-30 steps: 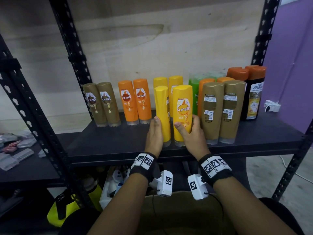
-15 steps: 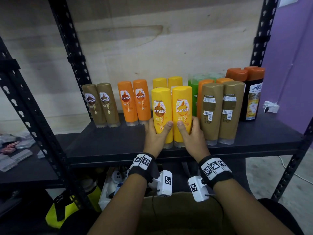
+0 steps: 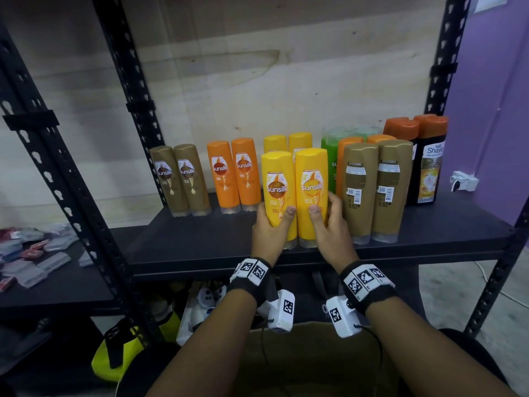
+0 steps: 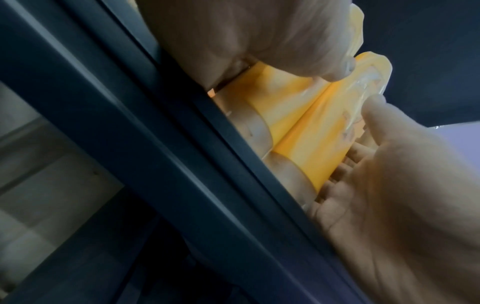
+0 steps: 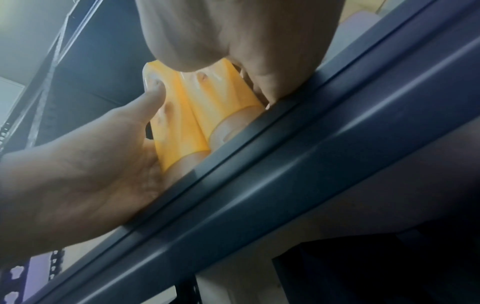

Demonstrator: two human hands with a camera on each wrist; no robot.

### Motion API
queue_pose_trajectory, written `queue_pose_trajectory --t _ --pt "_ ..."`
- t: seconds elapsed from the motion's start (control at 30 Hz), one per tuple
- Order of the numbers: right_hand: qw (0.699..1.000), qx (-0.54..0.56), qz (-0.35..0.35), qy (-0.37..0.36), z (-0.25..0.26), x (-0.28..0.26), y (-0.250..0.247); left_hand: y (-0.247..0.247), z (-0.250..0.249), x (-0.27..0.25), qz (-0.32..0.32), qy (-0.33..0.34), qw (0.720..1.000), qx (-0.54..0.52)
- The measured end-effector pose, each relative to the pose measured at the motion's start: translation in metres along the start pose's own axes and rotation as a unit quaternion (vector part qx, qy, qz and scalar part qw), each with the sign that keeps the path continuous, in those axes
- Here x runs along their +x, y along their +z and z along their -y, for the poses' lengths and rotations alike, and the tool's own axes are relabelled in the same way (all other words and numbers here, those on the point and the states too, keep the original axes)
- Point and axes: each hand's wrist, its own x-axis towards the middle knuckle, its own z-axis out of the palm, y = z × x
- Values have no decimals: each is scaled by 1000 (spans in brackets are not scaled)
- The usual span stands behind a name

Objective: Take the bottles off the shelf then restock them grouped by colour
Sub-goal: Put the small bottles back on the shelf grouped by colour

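Two yellow Sunsilk bottles stand side by side near the front edge of the black shelf [image 3: 200, 247], labels facing me. My left hand [image 3: 272, 224] grips the left yellow bottle [image 3: 276, 190] low down, thumb across its front. My right hand [image 3: 325, 213] grips the right yellow bottle [image 3: 312, 181] the same way. In the left wrist view my left hand [image 4: 376, 164] cups the nearer yellow bottle [image 4: 311, 148]. The right wrist view has my right hand [image 5: 91, 154] against its yellow bottle [image 5: 179, 131]. Both clear caps rest on the shelf.
Further back stand two brown bottles [image 3: 180, 179], two orange bottles [image 3: 234, 173] and two more yellow bottles [image 3: 287, 141]. To the right are a green bottle [image 3: 329, 156], two brown bottles [image 3: 378, 190] turned backwards and two dark orange-capped bottles [image 3: 426, 156]. Black uprights [image 3: 126, 96] frame the shelf.
The left yellow bottle has turned from edge-on to label forward. My left thumb has come round its front. The right bottle and right hand have barely moved.
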Motion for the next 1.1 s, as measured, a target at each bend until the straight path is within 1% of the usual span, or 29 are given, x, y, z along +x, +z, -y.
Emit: queue_pose_trajectory --t 0.1,0.17,0.3,0.37,0.47,0.63,0.83,1.1 --pt "999 16 13 -35 9 0 -3 -2 -7 0 21 -12 1000 -5" --pt "998 3 25 -59 17 5 -6 -7 -13 2 35 -1 999 11" --pt "988 -100 3 -118 37 16 -13 -22 -32 13 49 41 995 70" --pt "980 -145 -3 -134 46 19 -15 -28 -45 19 67 62 990 109" --pt "971 -203 2 -127 56 21 -14 -35 -57 26 90 83 976 179" --pt "958 -261 -14 -121 62 22 -8 -35 -63 30 86 75 968 224" --pt "965 -241 -25 -102 59 35 0 -28 -56 43 74 62 969 228" --pt "974 -222 -25 -40 56 68 19 -15 -46 75 55 54 972 221"
